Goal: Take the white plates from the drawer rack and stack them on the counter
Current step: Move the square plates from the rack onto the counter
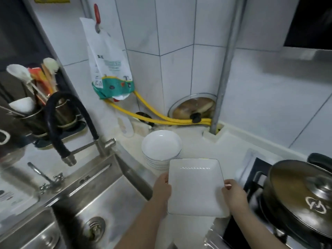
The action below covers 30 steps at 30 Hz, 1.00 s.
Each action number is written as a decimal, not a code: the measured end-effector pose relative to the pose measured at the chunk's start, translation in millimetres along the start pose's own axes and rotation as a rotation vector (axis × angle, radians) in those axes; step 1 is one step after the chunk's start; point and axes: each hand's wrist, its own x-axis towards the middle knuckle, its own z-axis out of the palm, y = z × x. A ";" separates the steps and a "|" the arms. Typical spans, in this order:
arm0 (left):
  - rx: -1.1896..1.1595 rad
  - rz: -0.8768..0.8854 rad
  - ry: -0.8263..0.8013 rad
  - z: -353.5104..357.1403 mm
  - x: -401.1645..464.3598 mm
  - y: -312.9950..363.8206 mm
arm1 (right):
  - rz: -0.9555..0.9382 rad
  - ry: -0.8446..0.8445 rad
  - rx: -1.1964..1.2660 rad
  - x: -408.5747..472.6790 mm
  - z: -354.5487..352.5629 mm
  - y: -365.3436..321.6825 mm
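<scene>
The drawer rack is out of sight below the frame, and both forearms are cut off at the bottom edge. Most of each hand's fingers are tucked under the square white plate (195,187), so only the thumbs show on its rim; the left hand (162,190) clamps the left edge and the right hand (234,194) clamps the right edge, both closed on it. The plate is glossy, flat, with rounded corners and a thin dark line round its border, and it is held level above the pale counter (206,146), just in front of the stack of round white plates (161,149). That stack stands on the counter; its far rim overlaps what may be a small bottle, too blurred to be sure.

Left of the hands lies the brushed steel sink (86,196) with a ribbed drain, and a black flexible faucet hose (59,121) arches over it. On the right a steel pot (301,196) with a shiny lid sits on the stove, partly cropped. Yellow hoses (158,117) run along the tiled wall towards a glass lid (194,106) leaning in the corner.
</scene>
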 end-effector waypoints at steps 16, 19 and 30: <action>0.300 0.086 -0.157 45.3 85.7 8.4 | 0.256 0.115 0.147 21.2 15.1 31.1; 0.237 0.071 -0.158 48.7 88.5 3.2 | 0.251 0.130 0.159 22.0 18.3 30.3; 0.380 0.107 -0.174 57.4 98.3 4.0 | 0.238 0.065 0.007 28.3 28.1 26.4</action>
